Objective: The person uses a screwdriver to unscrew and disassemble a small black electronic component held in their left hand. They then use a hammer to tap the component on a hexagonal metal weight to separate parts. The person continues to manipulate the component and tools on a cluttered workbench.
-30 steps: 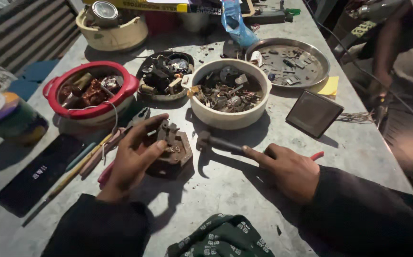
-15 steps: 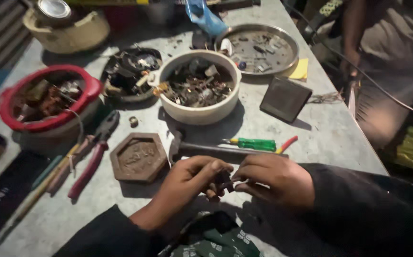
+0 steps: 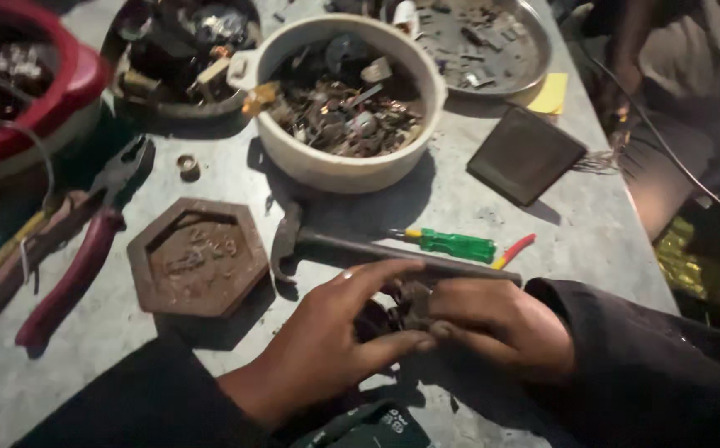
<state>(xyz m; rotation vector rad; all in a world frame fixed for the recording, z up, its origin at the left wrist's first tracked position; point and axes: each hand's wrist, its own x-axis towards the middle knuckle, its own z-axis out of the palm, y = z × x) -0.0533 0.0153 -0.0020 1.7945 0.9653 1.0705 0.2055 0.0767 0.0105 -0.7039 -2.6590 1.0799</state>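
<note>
Both my hands meet near the table's front edge around a small dark metal part [image 3: 401, 303]. My left hand [image 3: 327, 348] pinches it from the left with thumb and fingers, and my right hand [image 3: 501, 323] grips it from the right. Just beyond my fingers lies a hammer [image 3: 360, 246] with a dark head and long handle. A rusty hexagonal iron weight [image 3: 197, 257] sits to the left of my hands, with nothing on it.
A white bowl [image 3: 335, 170] of metal scrap stands behind the hammer. A green-handled screwdriver [image 3: 451, 244], red-handled pliers [image 3: 78, 257], a red basin [image 3: 61, 83], a dark bowl of parts [image 3: 169, 108], a round metal tray [image 3: 526, 50] and a dark square plate [image 3: 526, 155] surround it. Another person [image 3: 692, 99] sits at the right.
My left hand lifted the small part off the hexagonal weight and brought it to my right hand, which let go of the hammer. The view has moved closer and lower.
</note>
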